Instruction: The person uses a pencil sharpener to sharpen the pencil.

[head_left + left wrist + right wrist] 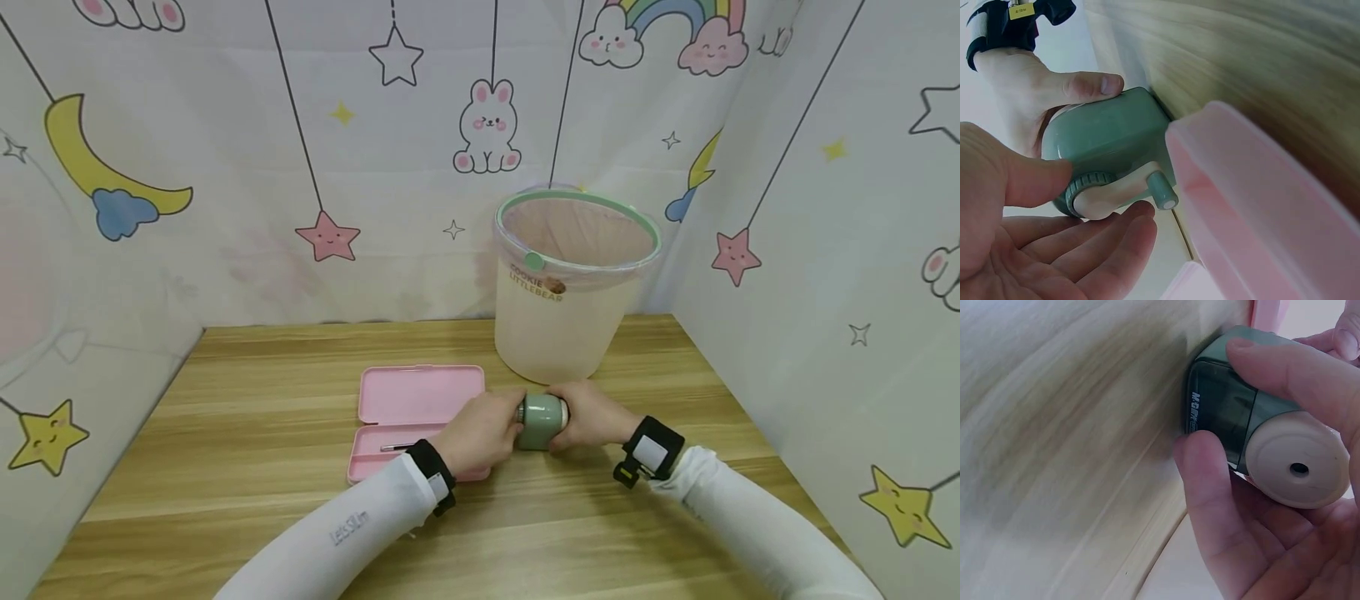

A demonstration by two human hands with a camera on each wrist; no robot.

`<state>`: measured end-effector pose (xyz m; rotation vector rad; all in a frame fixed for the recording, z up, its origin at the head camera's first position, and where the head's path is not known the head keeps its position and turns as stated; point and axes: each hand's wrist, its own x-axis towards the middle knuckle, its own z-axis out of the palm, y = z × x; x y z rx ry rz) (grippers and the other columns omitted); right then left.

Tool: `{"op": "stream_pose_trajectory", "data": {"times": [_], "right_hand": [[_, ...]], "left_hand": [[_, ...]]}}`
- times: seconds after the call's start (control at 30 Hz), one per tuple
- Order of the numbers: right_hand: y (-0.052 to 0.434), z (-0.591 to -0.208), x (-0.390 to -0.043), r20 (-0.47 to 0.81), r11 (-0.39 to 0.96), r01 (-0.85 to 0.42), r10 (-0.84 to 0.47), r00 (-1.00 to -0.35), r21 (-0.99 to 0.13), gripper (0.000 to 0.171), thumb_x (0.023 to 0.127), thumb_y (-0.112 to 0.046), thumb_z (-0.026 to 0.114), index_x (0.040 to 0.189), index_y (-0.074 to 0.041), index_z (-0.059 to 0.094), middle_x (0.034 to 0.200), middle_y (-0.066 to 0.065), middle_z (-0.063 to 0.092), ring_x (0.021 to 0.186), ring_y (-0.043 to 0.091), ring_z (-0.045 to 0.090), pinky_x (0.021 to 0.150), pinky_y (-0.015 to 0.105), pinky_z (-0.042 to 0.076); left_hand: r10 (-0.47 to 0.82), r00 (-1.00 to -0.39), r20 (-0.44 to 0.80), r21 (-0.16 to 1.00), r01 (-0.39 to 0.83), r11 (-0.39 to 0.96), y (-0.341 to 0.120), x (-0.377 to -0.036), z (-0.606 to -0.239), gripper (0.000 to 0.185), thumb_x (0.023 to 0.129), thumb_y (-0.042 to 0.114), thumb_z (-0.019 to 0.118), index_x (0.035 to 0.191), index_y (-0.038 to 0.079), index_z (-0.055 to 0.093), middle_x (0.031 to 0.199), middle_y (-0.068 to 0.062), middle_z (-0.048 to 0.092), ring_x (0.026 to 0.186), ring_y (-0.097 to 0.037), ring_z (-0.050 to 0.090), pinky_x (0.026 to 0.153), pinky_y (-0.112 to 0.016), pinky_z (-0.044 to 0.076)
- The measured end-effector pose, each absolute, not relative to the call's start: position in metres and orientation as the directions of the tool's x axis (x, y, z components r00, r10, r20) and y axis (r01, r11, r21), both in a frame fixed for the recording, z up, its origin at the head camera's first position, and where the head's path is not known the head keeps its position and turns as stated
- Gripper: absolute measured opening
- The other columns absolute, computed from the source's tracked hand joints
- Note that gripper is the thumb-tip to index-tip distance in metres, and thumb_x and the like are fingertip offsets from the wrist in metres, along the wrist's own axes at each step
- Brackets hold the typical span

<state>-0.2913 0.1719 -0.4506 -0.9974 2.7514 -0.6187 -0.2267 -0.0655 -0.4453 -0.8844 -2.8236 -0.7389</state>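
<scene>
A green pencil sharpener point(542, 421) with a cream front lies on its side on the wooden table point(262, 500), between both hands. My right hand point(573, 417) grips its body, thumb and a finger pinching the dark window end point(1216, 400); the cream face with the pencil hole point(1299, 467) points at the palm. My left hand point(504, 427) is curled at the other end, thumb on the ribbed ring and fingers under the crank handle point(1161, 190). The right hand's thumb point(1094, 84) lies along the green sharpener body point(1110, 134).
An open pink pencil case point(416, 400) lies just left of the sharpener, with a pencil point(397, 447) in its near tray; its lid edge point(1260, 212) touches the sharpener. A translucent lined bin point(570, 283) stands close behind. Printed cloth walls enclose three sides.
</scene>
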Motion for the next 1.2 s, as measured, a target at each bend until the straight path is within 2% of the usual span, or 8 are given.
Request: {"op": "stream_pose_trajectory", "data": {"times": [0.4, 0.7, 0.77, 0.87, 0.93, 1.0, 1.1, 1.2], "right_hand": [[0.175, -0.451, -0.293, -0.012, 0.702, -0.582, -0.643, -0.766, -0.41, 0.064, 0.065, -0.023, 0.107, 0.118, -0.008, 0.076, 0.101, 0.001, 0.078, 0.087, 0.01, 0.067, 0.079, 0.03, 0.057], [0.178, -0.449, -0.292, -0.022, 0.722, -0.569, -0.626, -0.78, -0.393, 0.066, 0.065, -0.025, 0.108, 0.121, -0.009, 0.076, 0.103, 0.0, 0.079, 0.088, 0.01, 0.068, 0.08, 0.032, 0.058], [0.18, -0.449, -0.291, -0.016, 0.715, -0.577, -0.633, -0.774, -0.394, 0.065, 0.066, -0.026, 0.108, 0.12, -0.009, 0.076, 0.102, -0.001, 0.079, 0.087, 0.008, 0.067, 0.079, 0.029, 0.057], [0.185, -0.447, -0.29, -0.031, 0.685, -0.589, -0.663, -0.748, -0.43, 0.059, 0.072, -0.029, 0.106, 0.119, -0.009, 0.076, 0.103, -0.001, 0.079, 0.086, 0.007, 0.069, 0.077, 0.026, 0.059], [0.19, -0.444, -0.288, -0.057, 0.675, -0.574, -0.67, -0.74, -0.464, 0.06, 0.078, -0.034, 0.104, 0.124, -0.007, 0.076, 0.109, 0.002, 0.081, 0.092, 0.01, 0.073, 0.08, 0.028, 0.061], [0.195, -0.438, -0.286, -0.081, 0.681, -0.553, -0.663, -0.744, -0.48, 0.066, 0.084, -0.041, 0.099, 0.133, -0.003, 0.074, 0.119, 0.009, 0.082, 0.102, 0.019, 0.078, 0.087, 0.035, 0.065], [0.204, -0.428, -0.281, -0.081, 0.732, -0.52, -0.609, -0.789, -0.441, 0.082, 0.091, -0.054, 0.091, 0.146, 0.002, 0.068, 0.136, 0.02, 0.078, 0.121, 0.034, 0.077, 0.1, 0.05, 0.065], [0.212, -0.418, -0.274, -0.022, 0.786, -0.501, -0.545, -0.838, -0.362, 0.085, 0.099, -0.06, 0.08, 0.153, 0.004, 0.063, 0.147, 0.027, 0.073, 0.132, 0.045, 0.074, 0.108, 0.06, 0.061]], "left_hand": [[0.521, -0.825, 0.221, 0.447, 0.56, 0.697, -0.063, -0.226, -0.444, 0.014, 0.102, 0.004, 0.072, 0.113, 0.006, 0.064, 0.096, -0.007, 0.074, 0.088, -0.023, 0.074, 0.079, -0.043, 0.063], [0.552, -0.806, 0.216, 0.467, 0.581, 0.666, -0.062, -0.226, -0.444, 0.014, 0.103, 0.01, 0.073, 0.113, 0.008, 0.063, 0.089, 0.0, 0.067, 0.082, -0.015, 0.065, 0.076, -0.036, 0.058], [0.553, -0.807, 0.209, 0.473, 0.578, 0.665, -0.065, -0.223, -0.442, 0.02, 0.105, 0.015, 0.073, 0.121, 0.007, 0.064, 0.097, -0.002, 0.072, 0.09, -0.018, 0.07, 0.083, -0.038, 0.061], [0.543, -0.816, 0.199, 0.487, 0.563, 0.668, -0.073, -0.215, -0.437, 0.042, 0.108, 0.023, 0.071, 0.143, 0.001, 0.063, 0.127, -0.013, 0.079, 0.118, -0.029, 0.076, 0.104, -0.048, 0.062], [0.521, -0.83, 0.198, 0.491, 0.544, 0.68, -0.085, -0.209, -0.43, 0.056, 0.11, 0.028, 0.07, 0.156, -0.002, 0.058, 0.147, -0.02, 0.073, 0.137, -0.038, 0.071, 0.118, -0.054, 0.056], [0.482, -0.852, 0.206, 0.488, 0.517, 0.704, -0.101, -0.206, -0.421, 0.063, 0.11, 0.033, 0.069, 0.16, -0.003, 0.054, 0.159, -0.025, 0.065, 0.15, -0.045, 0.061, 0.127, -0.06, 0.048], [0.391, -0.888, 0.243, 0.469, 0.46, 0.754, -0.134, -0.205, -0.41, 0.068, 0.11, 0.038, 0.069, 0.161, -0.004, 0.054, 0.164, -0.029, 0.058, 0.158, -0.054, 0.05, 0.131, -0.067, 0.04], [0.275, -0.928, 0.252, 0.465, 0.365, 0.806, -0.176, -0.204, -0.406, 0.073, 0.111, 0.042, 0.066, 0.163, -0.007, 0.05, 0.169, -0.035, 0.049, 0.162, -0.061, 0.038, 0.132, -0.074, 0.031]]}}
